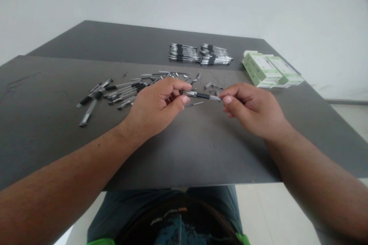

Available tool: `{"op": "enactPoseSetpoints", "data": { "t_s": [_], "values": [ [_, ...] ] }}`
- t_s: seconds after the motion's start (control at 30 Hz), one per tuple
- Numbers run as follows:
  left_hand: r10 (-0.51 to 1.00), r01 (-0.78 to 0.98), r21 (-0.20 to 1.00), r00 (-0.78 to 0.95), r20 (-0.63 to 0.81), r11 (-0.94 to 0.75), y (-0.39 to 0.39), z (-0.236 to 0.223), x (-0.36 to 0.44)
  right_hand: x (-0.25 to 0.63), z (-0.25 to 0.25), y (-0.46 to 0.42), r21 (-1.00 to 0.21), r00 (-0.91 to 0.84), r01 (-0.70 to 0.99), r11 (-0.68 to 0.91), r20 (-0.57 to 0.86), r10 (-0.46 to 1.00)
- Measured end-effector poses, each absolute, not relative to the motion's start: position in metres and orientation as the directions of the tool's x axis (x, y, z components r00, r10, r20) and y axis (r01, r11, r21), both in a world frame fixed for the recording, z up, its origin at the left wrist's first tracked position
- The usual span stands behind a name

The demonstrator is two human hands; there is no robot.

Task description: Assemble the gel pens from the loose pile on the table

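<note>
Between my two hands, above the dark table, a clear pen (202, 96) with a black grip lies roughly level. My left hand (162, 101) pinches its left end between thumb and fingers. The right end is pinched by the thumb and forefinger of my right hand (247, 107). Behind and left of my left hand spreads a loose pile of pen parts (126, 93), partly hidden by that hand. Small clear and metallic pieces (212, 85) lie on the table just beyond the held pen.
Two stacks of pens, a left one (183, 52) and a right one (215, 54), lie farther back on the dark table (195, 149). Green and white boxes (263, 69) rest at the right edge. Apart at the left lie a few pens (91, 109).
</note>
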State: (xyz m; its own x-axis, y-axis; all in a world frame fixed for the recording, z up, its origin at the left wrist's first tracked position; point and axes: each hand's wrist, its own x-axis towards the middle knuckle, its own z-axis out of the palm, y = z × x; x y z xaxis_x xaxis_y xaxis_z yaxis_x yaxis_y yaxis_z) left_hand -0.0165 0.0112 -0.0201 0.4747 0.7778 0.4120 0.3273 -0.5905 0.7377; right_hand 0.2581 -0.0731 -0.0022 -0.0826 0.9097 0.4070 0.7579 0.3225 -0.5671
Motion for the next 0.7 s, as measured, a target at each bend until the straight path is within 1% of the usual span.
{"op": "enactPoseSetpoints", "data": {
  "t_s": [0.07, 0.13, 0.27, 0.33, 0.43, 0.53, 0.6, 0.7],
  "values": [
    [0.768, 0.367, 0.702, 0.491, 0.411, -0.611, 0.011, -0.018, -0.017, 0.259, -0.004, -0.072, -0.569, -0.071, 0.758, 0.317, 0.412, 0.908],
    [0.755, 0.397, 0.667, 0.515, 0.407, -0.630, 0.011, -0.014, -0.017, 0.259, -0.005, -0.072, -0.545, -0.097, 0.763, 0.348, 0.436, 0.895],
    [0.694, 0.387, 0.608, 0.587, 0.417, -0.693, 0.011, -0.011, -0.017, 0.256, -0.006, -0.070, -0.395, -0.258, 0.794, 0.462, 0.469, 0.845],
    [0.694, 0.375, 0.616, 0.578, 0.429, -0.693, 0.011, -0.012, -0.017, 0.257, -0.008, -0.068, -0.356, -0.271, 0.812, 0.462, 0.472, 0.839],
    [0.728, 0.345, 0.667, 0.510, 0.458, -0.661, 0.010, -0.016, -0.018, 0.265, -0.013, -0.062, -0.356, -0.197, 0.852, 0.384, 0.463, 0.864],
    [0.721, 0.296, 0.686, 0.494, 0.486, -0.665, 0.009, -0.020, -0.017, 0.280, -0.020, -0.051, -0.348, -0.068, 0.903, 0.253, 0.465, 0.882],
    [0.711, 0.273, 0.692, 0.509, 0.486, -0.668, 0.008, -0.022, -0.016, 0.289, -0.020, -0.039, -0.297, -0.027, 0.935, 0.194, 0.485, 0.874],
    [0.702, 0.257, 0.695, 0.520, 0.486, -0.672, 0.006, -0.023, -0.014, 0.290, -0.010, -0.012, -0.207, -0.067, 0.961, 0.184, 0.469, 0.880]
  ]
}}
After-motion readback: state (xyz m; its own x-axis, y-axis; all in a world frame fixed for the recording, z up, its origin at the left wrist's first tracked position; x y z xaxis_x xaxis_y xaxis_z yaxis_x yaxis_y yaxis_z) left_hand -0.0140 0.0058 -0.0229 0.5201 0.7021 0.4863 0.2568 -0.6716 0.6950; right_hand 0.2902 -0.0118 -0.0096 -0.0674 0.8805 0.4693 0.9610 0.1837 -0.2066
